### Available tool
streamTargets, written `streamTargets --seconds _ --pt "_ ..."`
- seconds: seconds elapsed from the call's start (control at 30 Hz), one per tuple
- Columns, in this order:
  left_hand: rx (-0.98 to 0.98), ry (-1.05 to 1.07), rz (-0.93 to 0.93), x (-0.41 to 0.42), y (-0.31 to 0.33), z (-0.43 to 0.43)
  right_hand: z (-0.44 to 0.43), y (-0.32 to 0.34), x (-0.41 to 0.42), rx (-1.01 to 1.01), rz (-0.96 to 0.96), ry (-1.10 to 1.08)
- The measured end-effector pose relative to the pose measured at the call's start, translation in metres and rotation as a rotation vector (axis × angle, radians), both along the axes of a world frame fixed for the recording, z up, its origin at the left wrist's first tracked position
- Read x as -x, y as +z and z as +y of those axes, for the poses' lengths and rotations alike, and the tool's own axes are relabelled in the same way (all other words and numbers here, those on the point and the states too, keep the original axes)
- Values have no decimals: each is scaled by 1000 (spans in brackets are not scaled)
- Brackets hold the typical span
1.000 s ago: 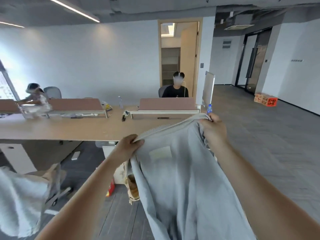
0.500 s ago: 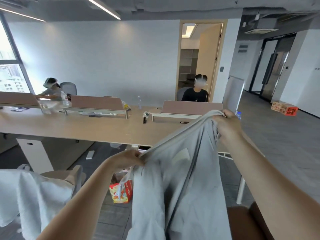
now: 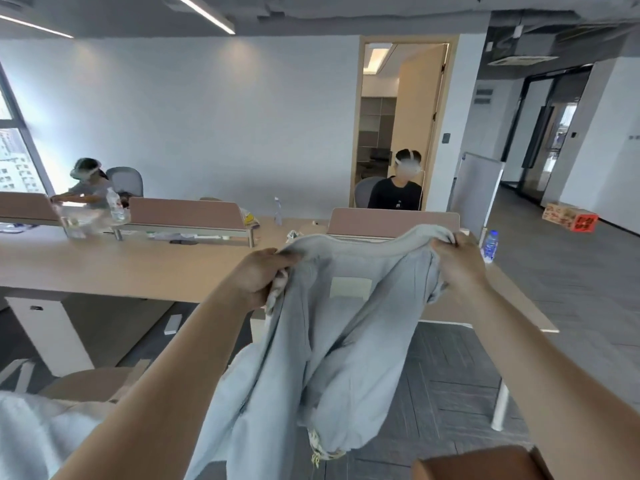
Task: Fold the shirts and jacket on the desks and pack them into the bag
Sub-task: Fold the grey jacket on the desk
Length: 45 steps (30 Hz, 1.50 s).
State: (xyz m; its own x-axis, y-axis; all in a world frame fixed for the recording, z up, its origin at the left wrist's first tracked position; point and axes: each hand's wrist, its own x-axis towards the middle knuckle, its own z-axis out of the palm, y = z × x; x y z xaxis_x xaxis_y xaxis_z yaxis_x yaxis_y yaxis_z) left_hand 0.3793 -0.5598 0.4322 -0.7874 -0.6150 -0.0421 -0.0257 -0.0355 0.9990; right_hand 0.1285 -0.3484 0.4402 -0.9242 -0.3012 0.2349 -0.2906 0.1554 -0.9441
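1. The left hand was closed tight, its fingers curled round a bunched fold at the upper left edge of the grey garment, just beside the collar band.
2. The right hand was likewise closed. It gripped the upper right edge of the garment with its back toward the camera, a little higher than the left hand.
3. The garment hung in the air between the two hands, its collar band stretched across the top. A pale rectangular label showed below the collar. The body fell in loose folds in front of the near edge of the counter, toward its right end, and a frayed cord showed at the lower hem.
4. A white cloth lay bunched low on the left, well apart from the garment.
5. Brown dividers stood along the far edge of the counter. A water bottle stood at the counter's right end, near the right hand.
6. Two seated persons, one in black and one in grey, were beyond the far edge.
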Motion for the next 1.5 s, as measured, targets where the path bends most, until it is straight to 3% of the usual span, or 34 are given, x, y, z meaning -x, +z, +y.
streamTargets --seconds 0.17,0.4,0.73,0.87,1.03,1.5 --pt "3 -87 105 68 2 -26 -37 -26 63 -33 -30 41" --pt "-32 -43 134 209 17 -79 -84 -23 174 150 -143 22" --pt "125 -210 240 385 54 -131 -95 39 306 244 -28 -115" --pt "30 -255 386 440 80 -134 -102 69 343 278 78 -149" --pt "-53 -248 434 523 100 -163 -127 95 391 209 146 -226" --pt "-81 -266 515 665 116 -254 -206 102 511 288 111 -306"
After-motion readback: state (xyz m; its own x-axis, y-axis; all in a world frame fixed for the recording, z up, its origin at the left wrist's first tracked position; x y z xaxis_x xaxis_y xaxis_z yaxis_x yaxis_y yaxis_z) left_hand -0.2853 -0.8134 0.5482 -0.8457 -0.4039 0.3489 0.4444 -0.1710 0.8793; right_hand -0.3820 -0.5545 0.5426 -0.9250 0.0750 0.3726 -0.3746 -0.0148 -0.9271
